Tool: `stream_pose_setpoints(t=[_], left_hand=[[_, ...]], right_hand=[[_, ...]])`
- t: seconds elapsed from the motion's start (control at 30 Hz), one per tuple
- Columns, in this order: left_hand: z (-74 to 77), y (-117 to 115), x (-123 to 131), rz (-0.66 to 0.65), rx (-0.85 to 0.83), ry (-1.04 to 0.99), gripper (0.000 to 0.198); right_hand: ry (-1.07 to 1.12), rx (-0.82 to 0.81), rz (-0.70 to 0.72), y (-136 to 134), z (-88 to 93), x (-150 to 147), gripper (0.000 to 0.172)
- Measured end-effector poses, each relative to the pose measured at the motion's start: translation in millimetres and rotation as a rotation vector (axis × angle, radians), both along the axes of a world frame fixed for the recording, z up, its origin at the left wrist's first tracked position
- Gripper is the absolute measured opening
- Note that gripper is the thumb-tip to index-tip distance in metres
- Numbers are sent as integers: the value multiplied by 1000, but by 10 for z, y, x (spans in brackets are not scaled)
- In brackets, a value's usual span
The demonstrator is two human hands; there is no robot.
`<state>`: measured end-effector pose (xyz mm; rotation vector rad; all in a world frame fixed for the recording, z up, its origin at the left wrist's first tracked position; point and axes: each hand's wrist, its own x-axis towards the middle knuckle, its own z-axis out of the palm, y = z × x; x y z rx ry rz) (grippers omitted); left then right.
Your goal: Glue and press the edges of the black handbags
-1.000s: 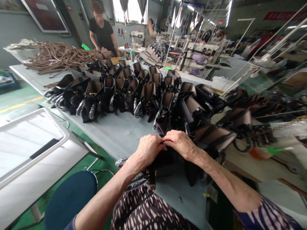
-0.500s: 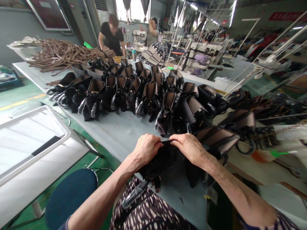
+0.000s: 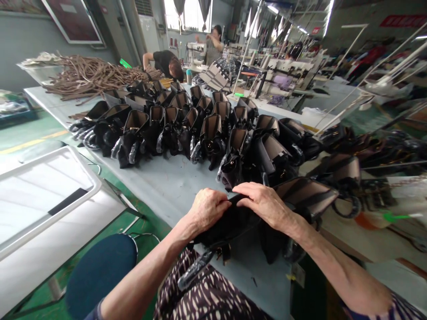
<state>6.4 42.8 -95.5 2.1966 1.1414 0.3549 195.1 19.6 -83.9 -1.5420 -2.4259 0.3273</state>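
Observation:
A black bag (image 3: 230,226) lies at the near edge of the table, with a plastic-wrapped handle (image 3: 196,270) hanging toward my lap. My left hand (image 3: 208,208) is closed on its upper edge, thumb and fingers pinched together. Just to the right, my right hand (image 3: 262,202) has the same edge between its thumb and fingers, the fingers fairly straight. Right beside it stands another black bag with a brown lining (image 3: 307,195). Rows of similar black bags (image 3: 211,129) fill the table beyond my hands.
A pile of brown strips (image 3: 96,75) lies on the table's far left. A blue stool (image 3: 102,275) and a white-framed table (image 3: 80,164) stand at left. Sewing machines (image 3: 283,71) are behind. One person (image 3: 163,62) bends over the far end; another (image 3: 214,46) is further back.
My right fingers have straightened and shifted slightly along the bag's edge. My left hand still pinches it. The person at the far end has bent down. The view has shifted slightly.

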Motion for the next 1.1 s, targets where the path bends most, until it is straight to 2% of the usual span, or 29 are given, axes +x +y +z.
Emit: stream_pose_setpoints(t=[0.1,0.23,0.43,0.73,0.93,1.0,1.1], left_hand=[[4,-14,8,17,-6,21,30],[-1,-28,15,21,15,13,30],[-48,-19,-8,29,7,-26,27],[-16,9,-78,44,-150,-131,27],[-27,27,-113,70,-194,-153,28],[-29,30,-109,71,-193,-155,27],[-27,22,-96,76,-179,-148,27]], right_hand=[[3,20,66,17,-11,-37,20],[-51,19,83,71,-75,-26,19],[101,-114,82,129,-109,45,23],[310,-339,-29,120,-16,72,28],[573,-543,-126,117,28,137,37],[618,-534,-138,119,24,104,38],[564,-459,-174,138,-19,7,25]])
